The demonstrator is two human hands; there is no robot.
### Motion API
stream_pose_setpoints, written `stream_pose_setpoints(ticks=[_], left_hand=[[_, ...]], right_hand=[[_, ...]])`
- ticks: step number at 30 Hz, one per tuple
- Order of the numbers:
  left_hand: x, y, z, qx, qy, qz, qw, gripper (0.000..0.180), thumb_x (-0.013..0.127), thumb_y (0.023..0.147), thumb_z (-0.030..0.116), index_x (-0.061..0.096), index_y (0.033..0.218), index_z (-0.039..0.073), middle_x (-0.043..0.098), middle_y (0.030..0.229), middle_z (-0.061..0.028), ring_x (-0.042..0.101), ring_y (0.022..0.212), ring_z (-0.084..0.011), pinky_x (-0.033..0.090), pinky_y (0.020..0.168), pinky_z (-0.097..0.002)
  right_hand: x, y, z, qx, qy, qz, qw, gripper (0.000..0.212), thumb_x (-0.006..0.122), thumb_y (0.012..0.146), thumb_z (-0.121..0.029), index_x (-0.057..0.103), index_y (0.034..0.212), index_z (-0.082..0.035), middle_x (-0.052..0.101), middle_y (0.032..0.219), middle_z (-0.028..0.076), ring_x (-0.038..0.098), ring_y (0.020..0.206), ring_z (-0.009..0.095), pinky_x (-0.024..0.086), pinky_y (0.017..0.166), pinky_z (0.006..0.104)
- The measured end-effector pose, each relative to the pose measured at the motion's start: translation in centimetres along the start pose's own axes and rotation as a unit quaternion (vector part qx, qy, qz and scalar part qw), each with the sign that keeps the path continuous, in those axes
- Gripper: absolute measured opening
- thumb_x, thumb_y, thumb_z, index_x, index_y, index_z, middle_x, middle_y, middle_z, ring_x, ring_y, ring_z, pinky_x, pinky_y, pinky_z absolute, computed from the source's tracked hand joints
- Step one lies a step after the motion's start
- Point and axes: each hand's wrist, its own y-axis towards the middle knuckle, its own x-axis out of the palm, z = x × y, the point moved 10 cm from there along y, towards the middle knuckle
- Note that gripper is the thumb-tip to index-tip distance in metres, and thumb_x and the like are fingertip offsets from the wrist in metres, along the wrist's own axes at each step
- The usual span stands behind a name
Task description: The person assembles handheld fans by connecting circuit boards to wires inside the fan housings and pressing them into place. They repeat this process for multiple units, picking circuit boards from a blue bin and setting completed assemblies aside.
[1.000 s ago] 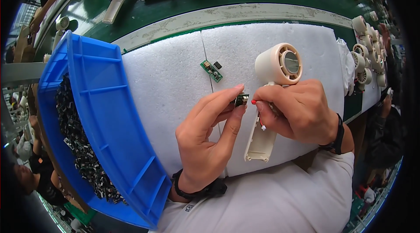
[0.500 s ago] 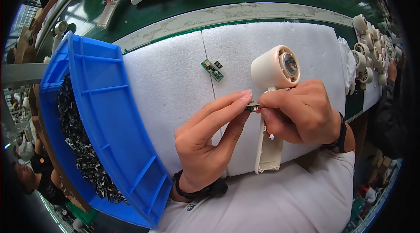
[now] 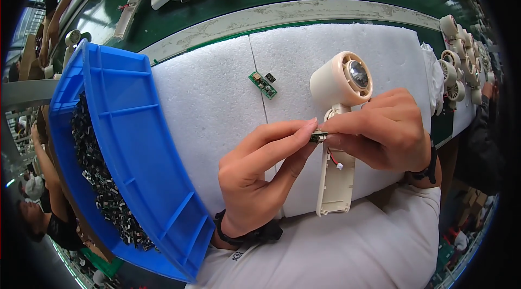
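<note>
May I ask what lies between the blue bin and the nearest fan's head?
In the head view, a green circuit board and a small black piece lie on white foam.

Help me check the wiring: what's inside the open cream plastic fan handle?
A thin red wire and small white plug show over the handle, perhaps inside. The right hand covers part of its upper end, hiding anything there.
</note>
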Motion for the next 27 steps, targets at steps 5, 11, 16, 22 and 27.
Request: stream_pose_setpoints(ticks=[5, 11, 16, 22, 27], left_hand=[[0.5, -0.1, -0.7, -0.048, -0.076, -0.025, 0.996, 0.042, 0.070, 0.084, -0.018, 0.074, 0.120, 0.001, 0.072, 0.109, -0.0154, 0.072, 0.094, -0.0201, 0.059, 0.081, -0.0283], [1.0, -0.2, -1.1, -0.079, -0.083, -0.046, 0.992, 0.043, 0.070, 0.083, -0.019, 0.074, 0.121, 0.002, 0.072, 0.108, -0.0153, 0.072, 0.094, -0.0197, 0.059, 0.080, -0.0281], [0.8, -0.1, -0.4, -0.021, -0.008, -0.038, 0.999, 0.043, 0.069, 0.084, -0.019, 0.073, 0.121, 0.001, 0.071, 0.111, -0.0151, 0.072, 0.094, -0.0196, 0.060, 0.081, -0.0280], [-0.3, 0.0, -0.1, 0.007, -0.047, 0.031, 0.998, 0.039, 0.069, 0.085, -0.018, 0.072, 0.121, -0.003, 0.070, 0.114, -0.0177, 0.073, 0.096, -0.0207, 0.060, 0.083, -0.0285], [-0.7, -0.1, -0.2, -0.008, -0.059, 0.046, 0.997, 0.037, 0.068, 0.087, -0.017, 0.071, 0.122, -0.005, 0.069, 0.115, -0.0192, 0.072, 0.099, -0.0212, 0.060, 0.085, -0.0286]], right_hand=[[0.0, -0.4, 0.9, 0.023, 0.069, -0.001, 0.997, 0.018, 0.084, 0.081, -0.011, 0.073, 0.093, -0.005, 0.071, 0.072, 0.008, 0.068, 0.056, 0.023, 0.050, 0.050, 0.0301], [0.2, -0.4, 1.6, 0.023, 0.113, -0.020, 0.993, 0.018, 0.084, 0.081, -0.011, 0.073, 0.094, -0.006, 0.071, 0.071, 0.008, 0.069, 0.057, 0.024, 0.050, 0.051, 0.0303], [0.5, -0.2, 1.9, 0.021, 0.109, -0.016, 0.994, 0.019, 0.084, 0.081, -0.011, 0.073, 0.094, -0.005, 0.071, 0.072, 0.008, 0.068, 0.055, 0.022, 0.050, 0.050, 0.0294], [-0.4, 0.6, 1.0, 0.055, 0.072, 0.001, 0.996, 0.022, 0.085, 0.078, -0.007, 0.073, 0.097, -0.005, 0.071, 0.071, 0.006, 0.065, 0.050, 0.016, 0.046, 0.047, 0.0266], [-0.7, 0.3, 0.9, 0.101, 0.135, -0.016, 0.986, 0.026, 0.083, 0.075, -0.001, 0.077, 0.099, -0.006, 0.070, 0.068, 0.002, 0.061, 0.047, 0.011, 0.041, 0.044, 0.0232]])
